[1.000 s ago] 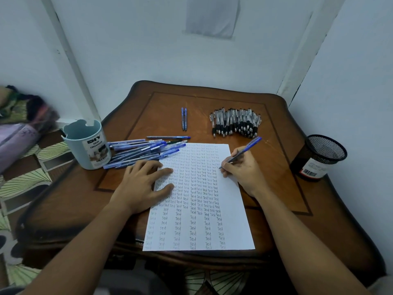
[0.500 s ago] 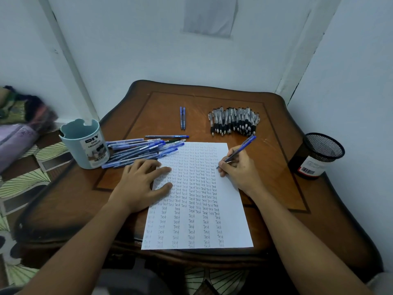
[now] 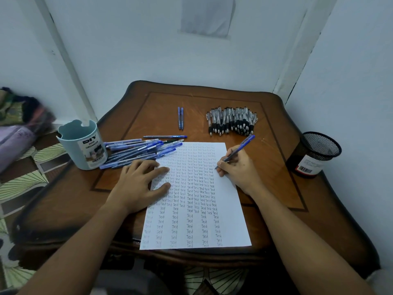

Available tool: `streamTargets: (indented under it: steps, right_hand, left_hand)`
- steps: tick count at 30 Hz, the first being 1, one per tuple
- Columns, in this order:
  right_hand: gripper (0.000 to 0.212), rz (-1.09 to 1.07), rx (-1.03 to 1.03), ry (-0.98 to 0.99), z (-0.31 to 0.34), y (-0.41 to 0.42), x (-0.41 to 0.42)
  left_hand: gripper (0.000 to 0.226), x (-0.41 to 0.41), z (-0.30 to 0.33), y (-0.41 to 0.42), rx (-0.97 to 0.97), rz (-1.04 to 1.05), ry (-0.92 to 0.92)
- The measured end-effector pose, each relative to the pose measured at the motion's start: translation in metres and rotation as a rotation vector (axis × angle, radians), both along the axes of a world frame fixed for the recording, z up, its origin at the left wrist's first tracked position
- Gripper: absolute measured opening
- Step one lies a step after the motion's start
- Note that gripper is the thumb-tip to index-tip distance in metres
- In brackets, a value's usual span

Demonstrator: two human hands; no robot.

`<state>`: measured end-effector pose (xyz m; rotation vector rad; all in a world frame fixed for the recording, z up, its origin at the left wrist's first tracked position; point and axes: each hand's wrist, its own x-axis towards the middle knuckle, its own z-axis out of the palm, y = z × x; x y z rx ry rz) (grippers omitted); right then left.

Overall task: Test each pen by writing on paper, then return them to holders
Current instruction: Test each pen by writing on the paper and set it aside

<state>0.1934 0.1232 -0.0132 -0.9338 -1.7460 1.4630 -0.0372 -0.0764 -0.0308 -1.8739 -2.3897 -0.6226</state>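
A white sheet of paper [image 3: 227, 220], covered with rows of the word "Test", lies on the wooden table [image 3: 276, 188]. My right hand [image 3: 240, 169] pinches a blue pen [image 3: 240, 149] with its tip on the sheet's right side. My left hand [image 3: 140, 184] rests flat on the sheet's left edge, fingers spread. A pile of blue pens [image 3: 138, 152] lies left of the sheet beside a teal holder [image 3: 81, 145]. A row of black-and-silver pens [image 3: 232, 121] lies at the back. A black mesh holder [image 3: 314, 154] stands at the right.
Two blue pens [image 3: 180, 118] lie side by side at the table's back centre, and a single one [image 3: 164, 136] lies above the pile. White walls close in behind and at the right. Bundled cloth [image 3: 19, 124] sits on the patterned floor at the left.
My right hand with the pen has shifted slightly left and down along the sheet's right column. My left hand stays on the paper.
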Motion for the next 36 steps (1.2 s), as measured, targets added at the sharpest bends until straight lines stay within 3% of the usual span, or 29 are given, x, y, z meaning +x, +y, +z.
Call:
streamTargets:
  steps: [6, 20, 25, 33, 36]
  right_hand:
    - [0.030, 0.006, 0.077, -0.067, 0.0009, -0.0011, -0.0013]
    - [0.031, -0.013, 0.008, 0.013, 0.0006, 0.0003, 0.0012]
    - [0.030, -0.008, 0.078, -0.063, 0.0015, -0.0016, -0.0010]
    - [0.030, -0.009, 0.014, -0.043, 0.0034, -0.0012, -0.0014]
    - [0.027, -0.016, -0.074, 0.074, 0.0063, -0.0007, 0.0006]
  left_hand:
    - [0.064, 0.0000, 0.0007, 0.0006, 0.011, -0.004, 0.012]
    - [0.064, -0.0009, 0.0010, 0.0003, -0.003, 0.004, 0.004]
    - [0.064, 0.0001, 0.0008, 0.0004, -0.008, 0.009, 0.004]
    - [0.066, 0.0004, 0.0020, 0.0006, -0.025, 0.011, 0.007]
    - [0.066, 0.0006, 0.0021, 0.0002, -0.020, 0.011, 0.004]
